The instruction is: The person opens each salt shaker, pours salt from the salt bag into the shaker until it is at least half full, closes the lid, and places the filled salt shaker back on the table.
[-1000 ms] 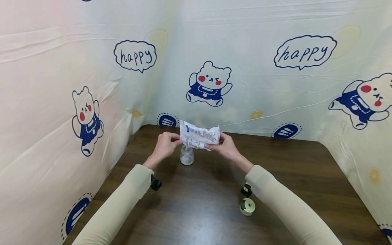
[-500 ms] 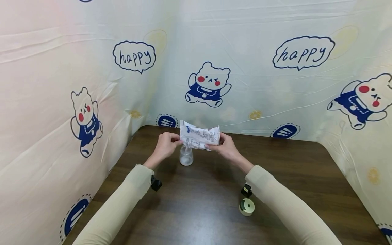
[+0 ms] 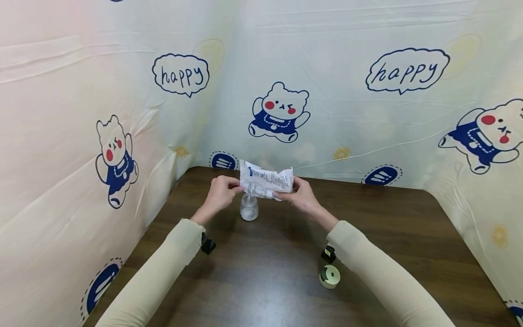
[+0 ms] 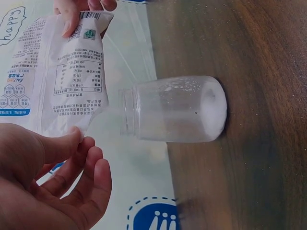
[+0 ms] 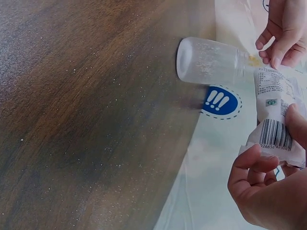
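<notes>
The white printed packet (image 3: 266, 182) is held level above the open mouth of a small clear jar (image 3: 249, 208), which stands upright on the dark wooden counter (image 3: 265, 272) near its far edge. A corner of the packet dips toward the jar's rim, and the left wrist view shows a thin white stream running from that corner into the neck, with a pale layer lying on the jar's bottom. The left hand (image 3: 220, 193) pinches the packet's left end between thumb and fingers, and the right hand (image 3: 300, 196) pinches the right end the same way, so both are clamped on the packet. Over the last second almost nothing has shifted: packet, jar and both hands sit where they were, which I judge to mean a steady pour still under way rather than finished. Nearer the person, a round pale green lid (image 3: 329, 276) lies flat on the counter beside the right forearm. A cartoon-bear cloth (image 3: 367, 113) screens the counter behind and at both sides.
</notes>
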The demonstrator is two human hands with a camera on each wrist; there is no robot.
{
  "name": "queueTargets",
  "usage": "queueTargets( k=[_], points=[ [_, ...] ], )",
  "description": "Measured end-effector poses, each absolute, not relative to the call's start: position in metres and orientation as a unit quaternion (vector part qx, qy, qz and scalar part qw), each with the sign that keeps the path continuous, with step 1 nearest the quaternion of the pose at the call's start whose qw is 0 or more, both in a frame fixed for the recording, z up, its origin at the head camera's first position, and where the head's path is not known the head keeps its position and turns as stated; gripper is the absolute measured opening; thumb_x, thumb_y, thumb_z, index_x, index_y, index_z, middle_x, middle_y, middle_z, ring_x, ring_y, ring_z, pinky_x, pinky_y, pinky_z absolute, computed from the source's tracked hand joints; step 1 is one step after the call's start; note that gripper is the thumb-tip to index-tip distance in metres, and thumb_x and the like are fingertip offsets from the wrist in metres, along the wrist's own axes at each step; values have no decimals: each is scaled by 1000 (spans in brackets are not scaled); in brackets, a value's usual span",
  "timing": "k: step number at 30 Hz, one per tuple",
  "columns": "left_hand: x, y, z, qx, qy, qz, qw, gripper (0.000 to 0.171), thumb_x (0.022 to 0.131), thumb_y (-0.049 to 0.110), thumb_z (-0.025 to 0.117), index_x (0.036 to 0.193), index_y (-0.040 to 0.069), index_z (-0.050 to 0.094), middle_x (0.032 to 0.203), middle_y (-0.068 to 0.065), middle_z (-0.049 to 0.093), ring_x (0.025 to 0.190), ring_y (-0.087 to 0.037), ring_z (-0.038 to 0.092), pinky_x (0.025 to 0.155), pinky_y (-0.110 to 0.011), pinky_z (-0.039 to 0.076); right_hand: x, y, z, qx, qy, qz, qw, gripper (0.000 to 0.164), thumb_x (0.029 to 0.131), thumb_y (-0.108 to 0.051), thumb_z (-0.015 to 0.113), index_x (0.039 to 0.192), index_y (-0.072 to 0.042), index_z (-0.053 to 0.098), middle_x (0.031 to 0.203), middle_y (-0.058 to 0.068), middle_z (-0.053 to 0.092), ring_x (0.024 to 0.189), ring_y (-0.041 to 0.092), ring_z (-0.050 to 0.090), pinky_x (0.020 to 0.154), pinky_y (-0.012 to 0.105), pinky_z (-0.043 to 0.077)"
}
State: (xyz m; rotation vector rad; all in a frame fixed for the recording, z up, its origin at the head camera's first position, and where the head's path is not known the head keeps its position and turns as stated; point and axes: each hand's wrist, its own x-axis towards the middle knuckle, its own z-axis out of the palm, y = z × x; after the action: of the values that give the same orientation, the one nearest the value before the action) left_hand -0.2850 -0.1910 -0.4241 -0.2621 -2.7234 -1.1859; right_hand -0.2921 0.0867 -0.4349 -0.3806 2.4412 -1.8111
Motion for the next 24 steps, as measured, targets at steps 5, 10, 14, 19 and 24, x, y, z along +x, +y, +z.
queueTargets(
  k=[5, 10, 14, 19, 24],
  points=[
    [-285, -190, -425, -93, -910, -396, 83, 15, 96, 6, 78, 110, 2, 82, 103, -10, 78, 84, -26, 65, 74, -38, 55, -291, 87, -435, -121, 797, -590, 38, 46, 91, -14, 86, 132, -9, 66, 119, 10, 69, 88, 24, 61, 67, 36, 49],
    [-286, -190, -425, -93, -910, -396, 84, 14, 96, 6, 78, 109, 2, 82, 101, -10, 78, 83, -26, 64, 72, -37, 54, -292, 88, -435, -120, 797, -591, 39, 46, 91, -14, 86, 133, -10, 66, 119, 10, 69, 89, 25, 61, 67, 35, 49],
    [-286, -189, -423, -92, -910, -396, 85, 13, 96, 7, 79, 108, 2, 83, 101, -10, 79, 82, -25, 64, 71, -37, 53, -292, 88, -434, -122, 795, -593, 39, 47, 91, -13, 85, 134, -10, 66, 119, 10, 69, 89, 25, 61, 68, 35, 49],
    [-286, -189, -422, -91, -909, -399, 85, 14, 96, 7, 78, 109, 2, 82, 102, -10, 79, 84, -25, 65, 72, -37, 54, -291, 89, -434, -122, 795, -594, 36, 47, 91, -13, 86, 134, -10, 66, 119, 10, 69, 88, 25, 60, 67, 34, 49],
    [-286, -188, -421, -91, -908, -399, 85, 14, 96, 7, 78, 108, 2, 82, 102, -10, 79, 85, -25, 66, 74, -38, 55, -292, 89, -433, -124, 794, -594, 36, 47, 91, -14, 86, 134, -10, 66, 120, 10, 69, 89, 25, 60, 66, 32, 48]
  ],
)
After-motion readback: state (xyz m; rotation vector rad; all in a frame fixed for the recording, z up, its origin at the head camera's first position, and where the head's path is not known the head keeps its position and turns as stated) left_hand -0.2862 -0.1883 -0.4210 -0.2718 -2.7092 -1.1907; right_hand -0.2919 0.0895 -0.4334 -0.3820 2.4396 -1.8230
